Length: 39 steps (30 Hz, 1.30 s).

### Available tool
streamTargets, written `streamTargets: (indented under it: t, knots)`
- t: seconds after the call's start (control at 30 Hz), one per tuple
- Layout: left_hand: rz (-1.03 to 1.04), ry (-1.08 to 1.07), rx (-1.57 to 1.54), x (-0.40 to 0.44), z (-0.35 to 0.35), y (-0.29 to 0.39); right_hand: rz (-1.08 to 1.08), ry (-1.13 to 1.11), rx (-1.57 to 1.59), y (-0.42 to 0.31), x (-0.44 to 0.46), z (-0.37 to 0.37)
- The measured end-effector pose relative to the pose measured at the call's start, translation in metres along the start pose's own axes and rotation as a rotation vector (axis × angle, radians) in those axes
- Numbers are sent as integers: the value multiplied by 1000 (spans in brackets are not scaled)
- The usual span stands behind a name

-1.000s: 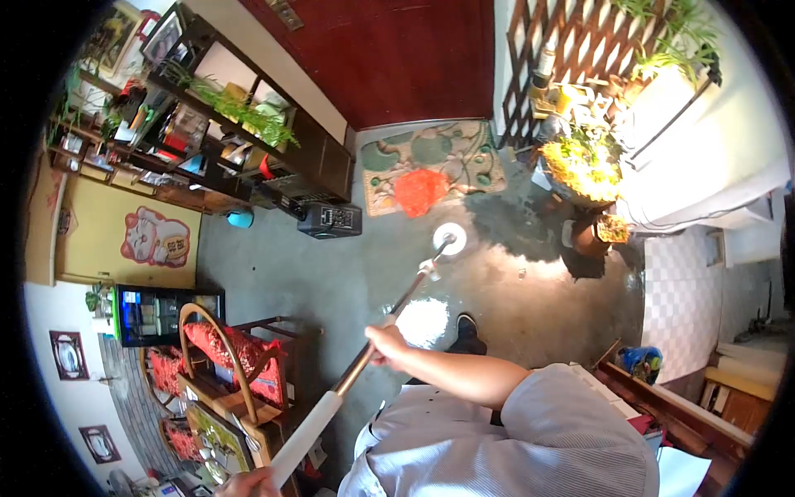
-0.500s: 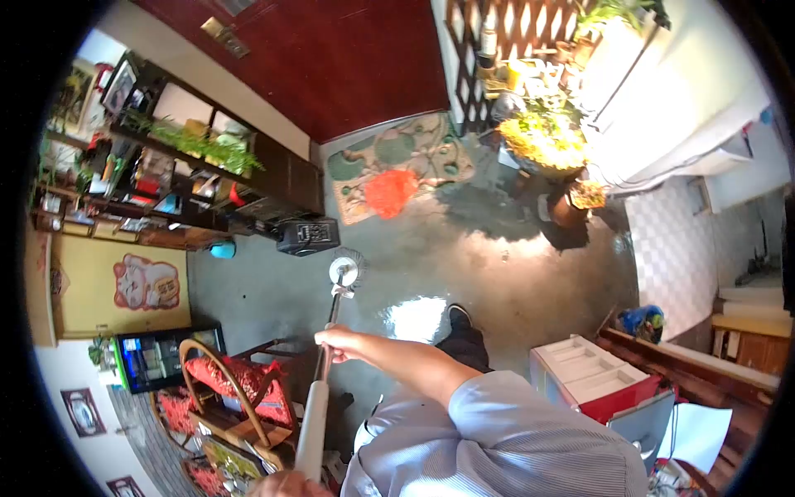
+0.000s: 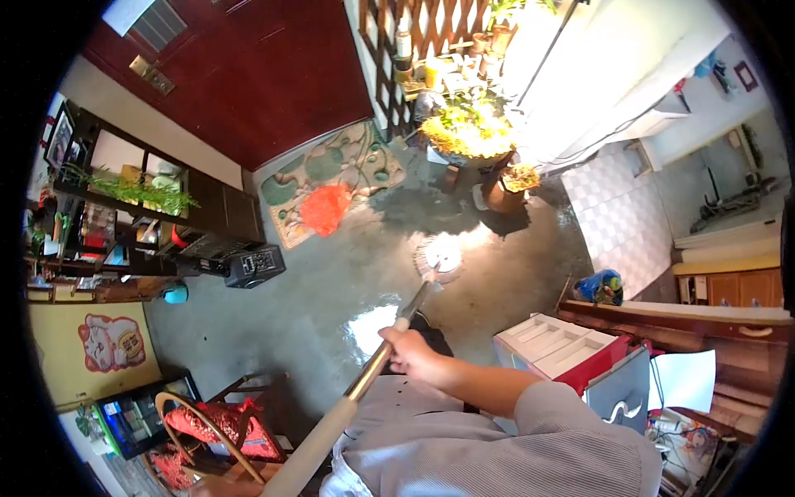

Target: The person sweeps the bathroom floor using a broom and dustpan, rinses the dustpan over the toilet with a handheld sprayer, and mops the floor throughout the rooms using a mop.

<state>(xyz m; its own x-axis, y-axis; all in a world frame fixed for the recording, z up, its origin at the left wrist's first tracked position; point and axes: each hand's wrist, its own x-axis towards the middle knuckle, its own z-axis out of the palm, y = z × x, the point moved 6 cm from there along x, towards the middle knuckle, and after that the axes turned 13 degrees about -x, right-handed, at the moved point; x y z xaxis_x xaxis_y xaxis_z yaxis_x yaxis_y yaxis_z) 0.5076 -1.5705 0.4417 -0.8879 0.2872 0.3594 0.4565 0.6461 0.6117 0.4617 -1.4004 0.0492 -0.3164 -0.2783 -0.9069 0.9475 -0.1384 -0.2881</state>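
Note:
My right hand (image 3: 407, 352) is wrapped round the metal pole of a mop (image 3: 319, 443) with a thick pale grip. The round mop head (image 3: 442, 253), a bright disc with a fringe, lies on the wet grey floor in a sunlit patch. My left hand (image 3: 224, 487) shows only in part at the bottom edge, closed at the upper end of the pole; most of its fingers are cut off by the frame.
A patterned doormat (image 3: 286, 186) with an orange-red cloth (image 3: 325, 209) lies before a red door (image 3: 240, 79). Potted plants (image 3: 468, 128) stand at the back right. A black speaker (image 3: 255, 265), a cushioned chair (image 3: 224, 422) and a red-and-white box (image 3: 563, 346) surround the floor.
The mop head has swept across the floor to the right, from beside the speaker to the sunlit patch. Both hands keep on the pole, and the view has turned right.

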Motion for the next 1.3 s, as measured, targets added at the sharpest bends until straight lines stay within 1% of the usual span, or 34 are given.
streamTargets:
  t: [0.03, 0.07, 0.1, 0.13, 0.17, 0.2, 0.27, 0.33, 0.37, 0.4, 0.47, 0.53, 0.6, 0.67, 0.7, 0.73, 0.77, 0.8, 0.87, 0.9, 0.93, 1.0, 1.03, 1.07, 1.1, 1.13, 1.17, 1.2, 1.23, 1.27, 1.3]
  knots:
    - [0, -57, -76, -1, 12, -15, -36, 28, 50, -4, 0, -16]
    - [-14, -162, -160, 6, 33, -28, -72, 58, 99, -8, 1, -33]
    - [-45, 25, -135, 5, 51, -24, -100, 109, 117, -10, 2, -50]
    - [26, 72, -302, 31, 64, -15, -129, 158, 138, -13, 6, -66]
    - [-34, 65, -256, 14, 79, -30, -145, 178, 131, -15, 11, -81]
    - [0, -16, -371, 15, 92, -42, -156, 201, 123, -17, 14, -94]
    - [-124, -19, -445, 7, 111, -56, -156, 191, 145, -21, 26, -112]
    - [-261, -30, -464, -4, 122, -67, -179, 270, 200, -19, 40, -123]
    - [-245, -53, -436, -3, 122, -63, -225, 233, 253, -18, 42, -120]
    - [-223, -74, -448, -2, 120, -60, -195, 305, 252, -11, 45, -119]
    - [-89, -3, -345, 5, 104, -46, -265, 254, 346, -1, 47, -102]
    - [-34, 162, -554, 30, 79, -23, -204, 225, 305, 6, 27, -76]
    - [-16, 228, -455, 46, 53, -9, -197, 199, 351, 8, -1, -44]
    - [169, 245, -507, 72, 37, 3, -152, 46, 399, 16, -17, -14]
    - [194, 290, -414, 82, 34, 13, -158, 52, 427, 19, -26, -12]
    - [219, 338, -324, 91, 35, 23, -164, -34, 403, 19, -35, -6]
    - [287, 278, -437, 101, 38, 22, -170, -118, 375, 20, -39, -2]
    - [297, 262, -449, 105, 42, 26, -179, -111, 393, 23, -39, -7]
    - [400, 131, -402, 111, 55, 38, -202, -94, 428, 24, -39, -21]
    - [497, 136, -330, 108, 57, 42, -222, -64, 462, 24, -40, -29]
    - [503, 132, -336, 105, 59, 43, -227, -61, 469, 25, -42, -36]
    - [532, -25, -259, 98, 72, 47, -229, 66, 577, 27, -45, -58]
    - [442, -1, -427, 93, 78, 43, -241, 117, 654, 29, -43, -70]
    - [301, -14, -597, 90, 87, 37, -260, 184, 664, 28, -46, -84]
    - [291, -52, -721, 85, 100, 33, -279, 249, 672, 26, -48, -99]
    - [167, -54, -702, 75, 111, 21, -271, 287, 673, 28, -41, -116]
    - [32, -1, -756, 57, 121, -14, -335, 330, 719, 27, -32, -134]
    - [-40, -21, -770, 51, 138, -21, -363, 338, 712, 29, -20, -152]
    - [-78, -55, -793, 47, 155, -21, -381, 325, 730, 27, -13, -170]
    - [-131, -109, -781, 45, 172, -17, -404, 417, 737, 28, -8, -188]
    - [-122, -194, -859, 40, 187, -27, -423, 431, 676, 29, -1, -207]
